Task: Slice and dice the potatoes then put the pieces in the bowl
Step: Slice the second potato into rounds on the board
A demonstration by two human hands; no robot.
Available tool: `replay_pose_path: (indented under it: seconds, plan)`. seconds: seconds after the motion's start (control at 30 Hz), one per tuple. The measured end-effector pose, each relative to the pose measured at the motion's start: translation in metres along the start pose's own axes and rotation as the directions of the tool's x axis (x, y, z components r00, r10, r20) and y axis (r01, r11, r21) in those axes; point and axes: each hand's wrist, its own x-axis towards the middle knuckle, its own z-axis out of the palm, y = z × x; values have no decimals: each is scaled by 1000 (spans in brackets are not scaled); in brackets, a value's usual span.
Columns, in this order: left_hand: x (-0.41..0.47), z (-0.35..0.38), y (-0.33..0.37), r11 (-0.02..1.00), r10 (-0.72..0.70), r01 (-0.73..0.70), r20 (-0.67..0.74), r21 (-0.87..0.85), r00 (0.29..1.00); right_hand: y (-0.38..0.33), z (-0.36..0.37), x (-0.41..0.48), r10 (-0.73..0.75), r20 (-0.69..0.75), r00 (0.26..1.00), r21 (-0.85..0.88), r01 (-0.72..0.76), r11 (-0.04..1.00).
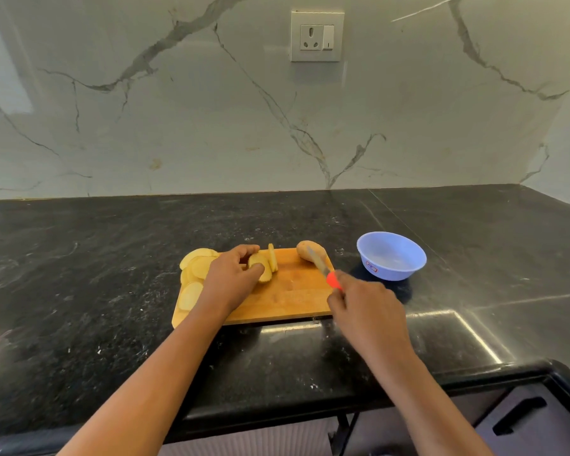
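Presently the slicing step is judged to be in hand, with dicing and the transfer not yet begun. The partly sliced potato (260, 269) is held down on the wooden cutting board (287, 301) by the left hand (231, 279), whose thumb and fingers are curled round it. The knife (324, 271) is grasped by its orange-red handle in the right hand (367, 302), the blade being pointed away toward the whole unpeeled potato (311, 251) at the board's far right corner.

For a clean cut, the blade should be brought down just beside the cut face, and the fingertips should be kept tucked clear of the edge. Little potato is left to hold, so a slip or roll is to be guarded against.

A single slice (272, 258) is seen standing on edge just beside the held piece. Pale yellow round slices (196, 268) are heaped at the board's left end. The lavender plastic bowl (390, 255) is set on the black countertop (96, 274) just right of the board, and no pieces can be seen in it.
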Motion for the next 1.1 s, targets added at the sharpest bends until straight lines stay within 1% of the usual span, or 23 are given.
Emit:
replay_pose_path:
  seconds: [0.1, 0.2, 0.3, 0.37, 0.47, 0.53, 0.63, 0.7, 0.77, 0.9, 1.0, 1.1]
  plan:
    - [-3, 6, 4, 992, 0, -5, 37, 125, 999, 9, 18, 18, 42, -72, 996, 94, -35, 995]
    - [-2, 11, 7, 982, -3, -3, 31, 189, 1000, 13, 29, 30, 68, -70, 995, 167, -56, 984]
    - [8, 17, 11, 928, 8, -11, 9, 373, 1000, 15, 33, 31, 40, -73, 997, 184, -26, 983]
    - [16, 21, 14, 889, 21, -38, 41, 455, 999, 15, 34, 29, 12, -66, 998, 176, -1, 984]
    - [23, 21, 17, 884, 31, -60, 71, 463, 997, 16, 36, 29, 6, -48, 999, 177, 3, 984]
    - [20, 17, 18, 902, 43, -59, 45, 427, 998, 17, 36, 30, 12, -46, 999, 188, -3, 982]
    - [9, 4, 25, 937, 135, -123, -13, 328, 991, 19, 35, 30, 18, -51, 999, 203, -7, 979]
    - [-1, -15, 28, 935, 182, -161, -38, 316, 983, 19, 35, 30, 11, -59, 998, 203, 2, 979]
    - [-10, -39, 25, 921, 166, -134, -59, 367, 984, 16, 35, 29, -8, -68, 998, 203, 22, 979]
    - [-18, -76, 9, 869, 79, -29, -81, 494, 994, 2, 37, 26, -82, -96, 992, 152, 96, 984]
    - [-22, -89, -2, 855, 53, -11, -65, 519, 996, -15, 40, 24, -126, -104, 987, 160, 142, 977]
    - [-23, -91, -11, 813, 51, -17, -42, 582, 998, -24, 44, 25, -133, -110, 985, 179, 152, 972]
